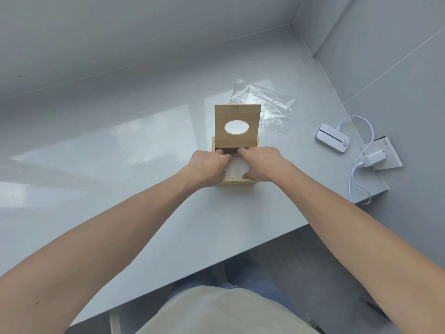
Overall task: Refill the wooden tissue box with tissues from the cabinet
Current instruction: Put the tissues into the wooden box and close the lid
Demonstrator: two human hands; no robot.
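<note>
The wooden tissue box (237, 181) stands on the pale grey counter (120, 189), its hinged lid (237, 114) with an oval hole raised upright at the far side. A white stack of tissues (235, 168) lies inside the box, partly covered by my hands. My left hand (208, 166) is at the left side of the stack and my right hand (261, 163) at its right side; the fingers of both curl down into the box around the tissues. The fingertips are hidden inside the box.
An empty clear plastic bag (267, 104) lies flat behind the box to the right. Further right sit a small white device (332, 138), a white charger plugged into a socket plate (375, 158) and its cable (354, 179). The counter's front edge runs diagonally below my arms.
</note>
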